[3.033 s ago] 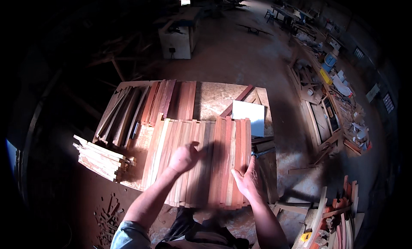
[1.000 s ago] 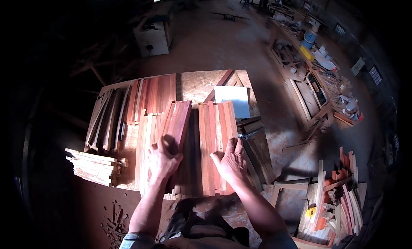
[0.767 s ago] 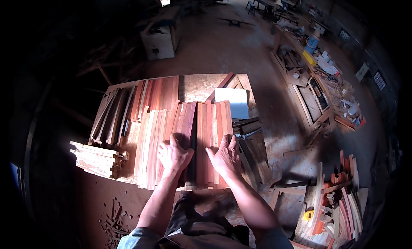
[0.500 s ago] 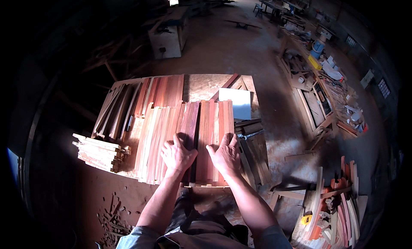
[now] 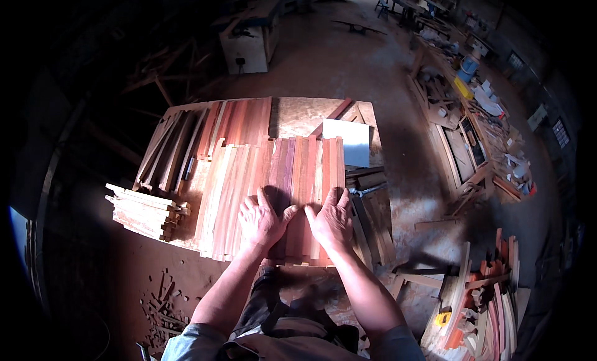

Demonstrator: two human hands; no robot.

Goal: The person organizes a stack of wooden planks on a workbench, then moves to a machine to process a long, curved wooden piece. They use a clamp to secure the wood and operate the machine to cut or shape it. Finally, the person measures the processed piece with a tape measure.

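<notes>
Side by side on the board-topped table (image 5: 295,118) lies a row of wooden strips (image 5: 239,180), pale to reddish brown. A purplish strip (image 5: 288,165) runs through the row between my hands. My left hand (image 5: 261,223) rests on the strips left of it, fingers spread. My right hand (image 5: 331,225) lies over the reddish strips at the row's right side, fingers forward and slightly apart. The two thumbs point toward each other and nearly meet. Neither hand is wrapped round anything; the wood under the palms is hidden.
Pale sticks (image 5: 146,213) are stacked at the table's left corner, with dark strips (image 5: 171,146) behind. A white sheet (image 5: 348,140) lies at the far right, near a wrench (image 5: 368,190). Offcuts (image 5: 165,305) litter the floor. A cluttered bench (image 5: 463,146) and a yellow tape measure (image 5: 443,319) are rightward.
The dark line between my hands has turned into a flat-looking purplish strip flush with its neighbours. My hands have drawn closer, thumbs nearly together. The view has shifted slightly.
</notes>
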